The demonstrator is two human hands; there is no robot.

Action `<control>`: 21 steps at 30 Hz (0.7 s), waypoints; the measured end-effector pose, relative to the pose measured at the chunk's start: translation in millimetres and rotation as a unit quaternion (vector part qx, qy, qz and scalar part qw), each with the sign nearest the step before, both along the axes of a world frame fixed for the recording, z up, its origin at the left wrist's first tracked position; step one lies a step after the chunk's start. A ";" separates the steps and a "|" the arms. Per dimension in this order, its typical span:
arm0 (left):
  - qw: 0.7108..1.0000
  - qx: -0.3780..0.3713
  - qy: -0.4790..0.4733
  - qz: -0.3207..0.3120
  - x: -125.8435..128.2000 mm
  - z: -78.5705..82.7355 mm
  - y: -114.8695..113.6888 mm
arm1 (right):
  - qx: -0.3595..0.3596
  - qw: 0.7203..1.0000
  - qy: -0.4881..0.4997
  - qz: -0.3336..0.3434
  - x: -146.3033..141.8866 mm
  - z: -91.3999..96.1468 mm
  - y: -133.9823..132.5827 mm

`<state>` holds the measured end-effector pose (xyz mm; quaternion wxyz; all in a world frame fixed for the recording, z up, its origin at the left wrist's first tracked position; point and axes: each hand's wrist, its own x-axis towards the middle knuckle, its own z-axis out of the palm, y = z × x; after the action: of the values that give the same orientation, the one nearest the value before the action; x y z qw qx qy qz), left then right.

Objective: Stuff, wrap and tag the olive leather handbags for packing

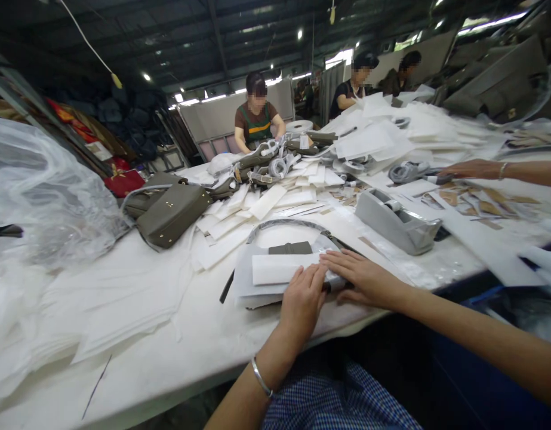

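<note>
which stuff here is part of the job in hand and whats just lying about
In use, it seems:
white strip, at the left hand and right hand
olive piece behind it
curved handle

Lying about, apparently:
olive handbag
plastic sheeting
loose white sheets

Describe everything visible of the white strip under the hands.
The white strip is a flat oblong that looks like paper or thin foam. It lies crosswise over a larger pale grey layer, an olive piece showing beyond its far edge. The left hand covers part of its right end; the right hand reaches that end with its fingertips, hiding the outline.
</note>
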<state>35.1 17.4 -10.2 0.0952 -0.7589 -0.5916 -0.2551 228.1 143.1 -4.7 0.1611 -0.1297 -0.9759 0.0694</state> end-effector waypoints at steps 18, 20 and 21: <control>0.991 0.067 0.099 0.056 -89.9 -14.0 -48.1 | -0.172 0.962 0.117 -0.176 2.5 -11.8 -65.3; 0.992 0.067 0.088 0.053 -90.1 -11.9 -49.0 | -0.310 0.919 0.087 -0.227 -4.0 -13.1 -71.7; 0.993 0.061 0.083 0.054 -90.0 -10.5 -49.8 | -0.370 0.896 0.085 -0.230 -8.0 -12.6 -72.7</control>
<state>-54.9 -32.4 -20.6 0.2035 -0.7372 -0.6051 -0.2216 220.1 70.4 -17.3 0.1952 -0.3946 -0.8050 0.3976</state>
